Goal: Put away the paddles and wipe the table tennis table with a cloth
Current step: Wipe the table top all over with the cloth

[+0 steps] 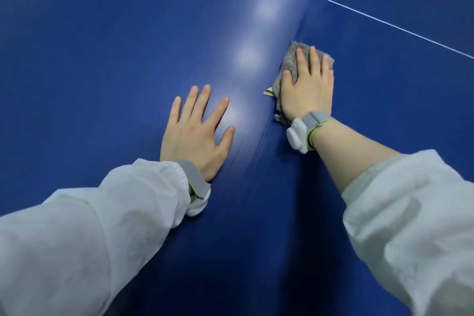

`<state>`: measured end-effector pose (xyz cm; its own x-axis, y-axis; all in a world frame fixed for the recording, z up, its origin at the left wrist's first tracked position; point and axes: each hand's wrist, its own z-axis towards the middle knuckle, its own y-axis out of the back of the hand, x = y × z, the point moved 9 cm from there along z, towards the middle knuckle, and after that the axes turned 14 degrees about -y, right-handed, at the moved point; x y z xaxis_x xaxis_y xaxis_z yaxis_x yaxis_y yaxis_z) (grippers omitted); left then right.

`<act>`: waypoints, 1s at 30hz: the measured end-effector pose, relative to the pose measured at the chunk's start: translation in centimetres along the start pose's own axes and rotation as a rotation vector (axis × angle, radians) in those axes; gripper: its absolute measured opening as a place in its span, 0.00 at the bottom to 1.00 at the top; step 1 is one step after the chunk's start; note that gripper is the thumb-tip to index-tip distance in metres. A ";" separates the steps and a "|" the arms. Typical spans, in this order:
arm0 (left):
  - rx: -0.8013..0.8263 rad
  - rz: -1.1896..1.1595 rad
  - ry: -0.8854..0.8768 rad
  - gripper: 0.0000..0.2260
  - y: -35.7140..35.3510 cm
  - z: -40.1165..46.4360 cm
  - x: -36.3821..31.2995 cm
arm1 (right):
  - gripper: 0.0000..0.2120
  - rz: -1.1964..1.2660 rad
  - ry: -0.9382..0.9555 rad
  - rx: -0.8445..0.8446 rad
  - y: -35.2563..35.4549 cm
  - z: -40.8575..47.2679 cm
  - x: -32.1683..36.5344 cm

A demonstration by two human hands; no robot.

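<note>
Right hand [306, 87] lies flat, fingers together, pressing the grey cloth [288, 64] onto the table [102, 46].

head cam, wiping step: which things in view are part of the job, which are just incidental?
Job:
- cloth, pressed flat under the right hand
- table tennis table, blue top
- left hand, flat on the table, fingers spread, holding nothing

Incidental:
- wrist bands with white units
- white line on the table
No paddles in view.
</note>
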<state>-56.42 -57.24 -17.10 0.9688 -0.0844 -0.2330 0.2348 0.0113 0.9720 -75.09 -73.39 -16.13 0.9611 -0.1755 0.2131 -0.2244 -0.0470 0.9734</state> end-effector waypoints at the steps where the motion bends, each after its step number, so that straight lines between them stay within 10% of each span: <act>1: -0.006 0.001 -0.002 0.27 0.0 0.0 0.0 | 0.28 -0.003 0.007 0.002 -0.1 0.1 0.0; 17: -0.075 -0.412 -0.144 0.29 2.3 -3.2 -0.6 | 0.29 -0.036 0.077 -0.026 -0.9 -28.8 -4.5; 30: 0.012 -0.138 -0.162 0.29 0.7 -15.0 -1.1 | 0.28 -0.009 -0.063 0.002 -1.8 -42.4 -6.6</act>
<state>-56.15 -42.21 -16.64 0.9021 -0.2432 -0.3566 0.3621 -0.0232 0.9318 -74.20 -30.41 -15.70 0.9510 -0.2371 0.1982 -0.2160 -0.0511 0.9751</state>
